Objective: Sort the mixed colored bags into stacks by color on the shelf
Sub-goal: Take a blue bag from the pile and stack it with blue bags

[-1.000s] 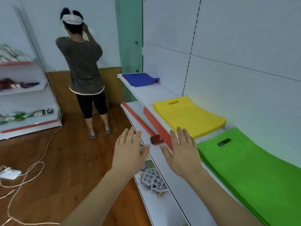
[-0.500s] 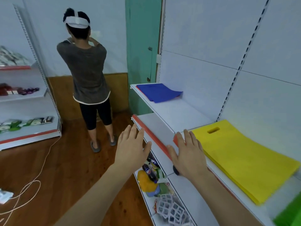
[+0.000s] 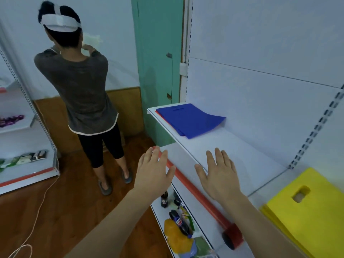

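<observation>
Both hands, left hand (image 3: 152,174) and right hand (image 3: 219,175), were open and held nothing. The blue bags (image 3: 188,120) lay on the shelf (image 3: 232,151) ahead, the yellow bags (image 3: 314,207) beside. A careless grab might have messed up a stack.

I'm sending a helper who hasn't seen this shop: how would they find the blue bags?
Face the white shelf unit beside the green door. On its far end lies the blue bag stack, nearest the door; the yellow stack lies nearer.

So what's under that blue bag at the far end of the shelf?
A thin red edge peeks out beneath the blue bag, probably a red bag; the blue one covers the rest, so anything more stays hidden.
</observation>
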